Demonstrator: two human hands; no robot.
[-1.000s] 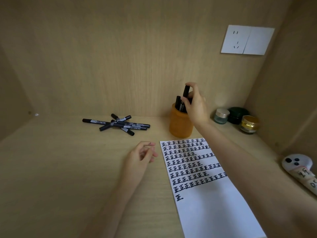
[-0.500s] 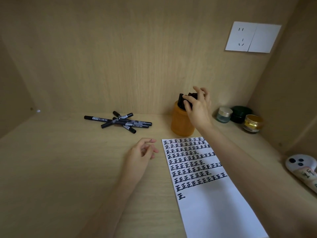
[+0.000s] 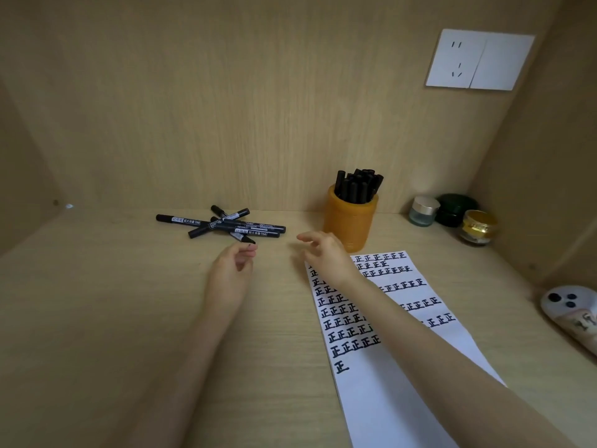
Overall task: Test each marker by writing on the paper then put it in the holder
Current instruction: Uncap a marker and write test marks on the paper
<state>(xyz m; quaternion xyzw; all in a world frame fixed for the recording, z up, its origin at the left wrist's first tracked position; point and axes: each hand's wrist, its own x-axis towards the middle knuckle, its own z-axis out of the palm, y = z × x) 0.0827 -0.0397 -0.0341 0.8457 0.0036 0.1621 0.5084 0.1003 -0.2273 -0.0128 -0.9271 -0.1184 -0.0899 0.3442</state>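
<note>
From the head view, both hands hover low over the wooden desk [image 3: 97, 318] and neither holds anything. The left hand [image 3: 231, 276] has its fingers loosely curled, with the tips just beside the near end of the pile of loose markers [image 3: 223, 224]. Whether a fingertip touches that end, I cannot tell. The right hand [image 3: 326, 253] is relaxed, with its fingers slightly spread and pointing left. It sits over the top left corner of the paper [image 3: 371, 392], just in front of the holder [image 3: 350, 221].

The loose markers are black with printed labels. They lie crossed over one another near the back wall, to the left of the holder. The holder is an orange cup standing upright at the back of the desk, packed with more black markers [image 3: 357, 187], caps up. The paper stretches from the holder towards the near edge – rows of the same black character fill its upper part, with one lone character below them.

To the right of the holder stand three small jars: a clear jar [image 3: 423, 211] with a silver lid, a dark green jar [image 3: 454, 209] and a gold-lidded jar [image 3: 477, 227]. A white socket plate [image 3: 479, 59] is fixed to the back wall, and a white object [image 3: 568, 302] with dark dots lies at the right edge.
</note>
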